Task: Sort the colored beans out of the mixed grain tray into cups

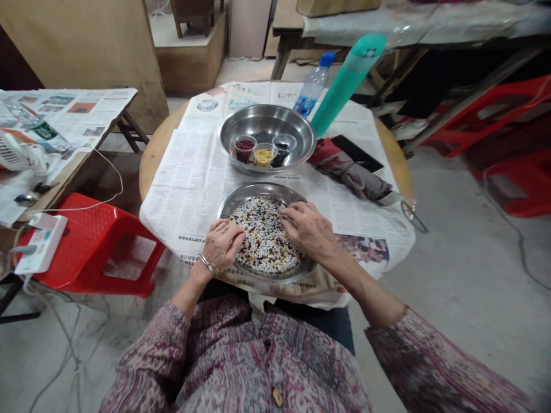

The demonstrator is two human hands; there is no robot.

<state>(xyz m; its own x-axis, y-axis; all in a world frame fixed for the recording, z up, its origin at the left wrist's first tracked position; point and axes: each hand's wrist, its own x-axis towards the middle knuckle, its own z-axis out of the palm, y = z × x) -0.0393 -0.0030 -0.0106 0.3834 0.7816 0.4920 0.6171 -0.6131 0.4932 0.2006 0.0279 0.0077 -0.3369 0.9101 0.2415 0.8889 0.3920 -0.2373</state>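
A shallow steel tray point(267, 279) at the near side of the round table holds white grains mixed with dark red, yellow and black beans point(266, 238). My left hand point(221, 244), with a silver bangle at the wrist, lies at the tray's left rim. Its fingers are curled together, and whatever is in them is hidden. Over the right part of the mix, my right hand point(313, 228) has its thumb and fingers bent close together; anything between them is too small to name. Behind the tray, a steel basin point(267, 117) holds clear cups of red beans point(245, 148), yellow beans point(263, 156) and black beans point(282, 150).
Newspaper point(181, 172) covers the round table. A water bottle point(313, 86), a tall teal bottle point(346, 86), a folded umbrella point(350, 169) and a dark phone point(357, 154) lie or stand beyond the basin. At left is a red stool point(99, 241) with a power strip point(42, 244).
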